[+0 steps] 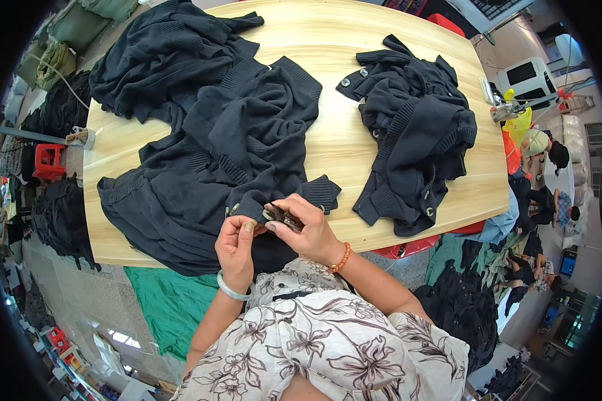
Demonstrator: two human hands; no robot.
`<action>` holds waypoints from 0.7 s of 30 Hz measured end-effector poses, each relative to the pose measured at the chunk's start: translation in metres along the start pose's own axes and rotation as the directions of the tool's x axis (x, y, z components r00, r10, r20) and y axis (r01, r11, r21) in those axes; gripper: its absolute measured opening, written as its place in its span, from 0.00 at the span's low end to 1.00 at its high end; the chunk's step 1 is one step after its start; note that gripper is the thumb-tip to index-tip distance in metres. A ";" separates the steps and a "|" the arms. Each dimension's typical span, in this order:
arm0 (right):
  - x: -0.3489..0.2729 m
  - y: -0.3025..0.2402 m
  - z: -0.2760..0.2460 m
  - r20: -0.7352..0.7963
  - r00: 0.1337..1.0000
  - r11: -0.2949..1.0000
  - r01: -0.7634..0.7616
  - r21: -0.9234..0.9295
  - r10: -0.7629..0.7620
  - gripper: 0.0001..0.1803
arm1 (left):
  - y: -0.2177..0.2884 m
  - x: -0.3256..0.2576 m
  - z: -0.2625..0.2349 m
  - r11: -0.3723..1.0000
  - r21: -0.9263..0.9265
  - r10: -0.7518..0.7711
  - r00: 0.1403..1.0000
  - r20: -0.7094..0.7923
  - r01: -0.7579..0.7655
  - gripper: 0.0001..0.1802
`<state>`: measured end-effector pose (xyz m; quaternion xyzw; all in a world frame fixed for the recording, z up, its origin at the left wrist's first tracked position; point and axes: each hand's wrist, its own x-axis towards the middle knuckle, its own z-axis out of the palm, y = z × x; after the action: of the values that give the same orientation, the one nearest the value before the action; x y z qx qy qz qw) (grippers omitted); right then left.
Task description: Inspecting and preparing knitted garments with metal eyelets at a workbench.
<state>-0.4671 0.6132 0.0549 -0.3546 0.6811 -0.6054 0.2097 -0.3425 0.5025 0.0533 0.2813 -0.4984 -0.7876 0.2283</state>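
Observation:
A dark knit cardigan (180, 210) with light buttons lies rumpled at the near edge of the table, its button band raised between my hands. My left hand (237, 247) is closed, thumb and forefinger pinching the band's edge; whether a thread is also caught there is too small to tell. Close beside it, my right hand (308, 227) is closed around small dark thread snips (286, 218). Their tips are next to a button (268, 215) on the band. The fingers partly hide the snips, so the blades cannot be made out clearly.
More dark knits (160, 57) are heaped at the far left of the wooden table (344, 167). Another buttoned cardigan (415, 127) lies crumpled on the right. Green cloth (160, 307) covers floor below the near edge. A red stool (49, 161) stands left; people work far right.

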 end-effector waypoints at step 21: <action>0.007 0.014 0.000 -0.037 0.949 0.851 -0.262 0.454 0.312 0.10 | 0.004 0.027 0.003 0.974 0.223 -0.067 0.989 0.135 0.036 0.13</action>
<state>-0.4751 0.6078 0.0426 -0.1578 0.5807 -0.7249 0.3353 -0.3640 0.4857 0.0522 0.2610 -0.5902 -0.7511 0.1391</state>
